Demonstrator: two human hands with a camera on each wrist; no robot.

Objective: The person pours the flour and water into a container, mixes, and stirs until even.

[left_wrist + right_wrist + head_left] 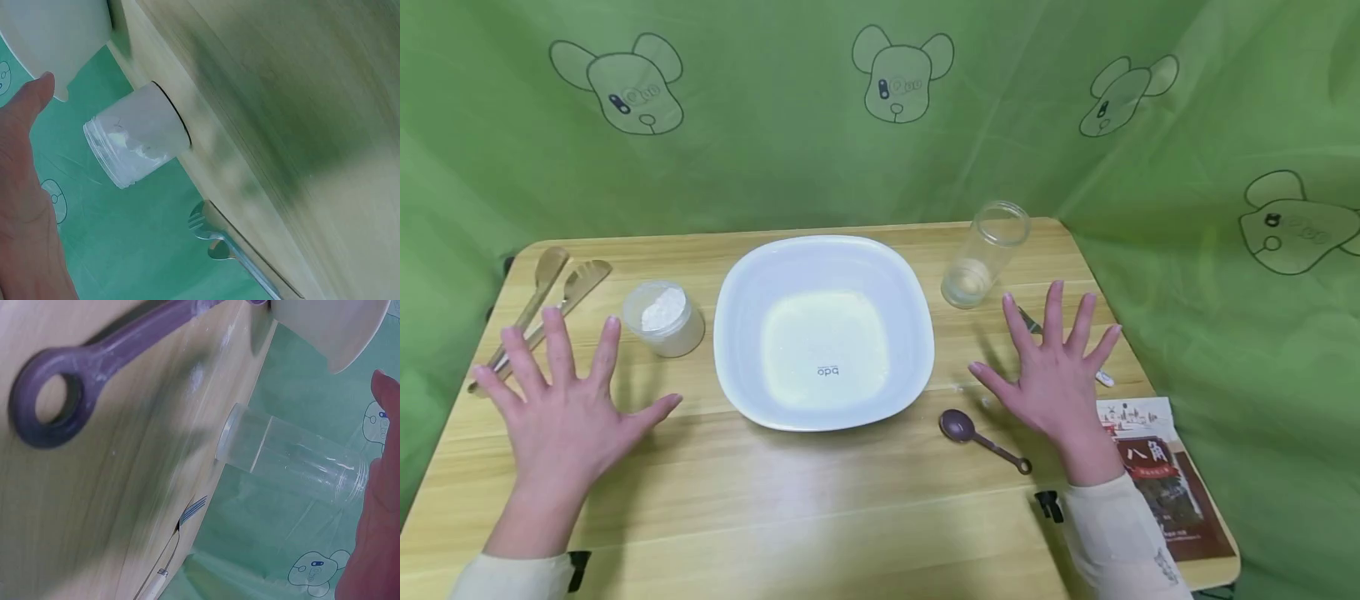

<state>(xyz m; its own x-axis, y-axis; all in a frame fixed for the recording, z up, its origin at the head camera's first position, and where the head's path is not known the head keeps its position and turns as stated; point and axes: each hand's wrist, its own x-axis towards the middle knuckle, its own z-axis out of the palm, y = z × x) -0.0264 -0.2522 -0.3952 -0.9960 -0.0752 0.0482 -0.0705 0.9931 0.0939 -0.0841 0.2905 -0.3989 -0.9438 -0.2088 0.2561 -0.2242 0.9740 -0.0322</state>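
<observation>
Both hands hover over the wooden table with fingers spread and nothing held. My left hand [561,408] is nearest a clear jar [673,337] of white powder, and its fingertips overlap a spoon [550,265] and a fork [583,279] in the head view. In the left wrist view the jar [137,134] stands upright beyond the thumb. My right hand [1052,383] is between a tall glass [981,262] with a little liquid and a dark purple measuring spoon [958,425]. Partly hidden beneath it in the head view lies a white-handled fork [192,510].
A white basin [823,417] with a shallow layer of liquid occupies the table's centre back. At the right edge lies a brown and white packet [1157,475], partly under the right sleeve. Green cloth [775,150] hangs behind and beside the wooden table [790,517].
</observation>
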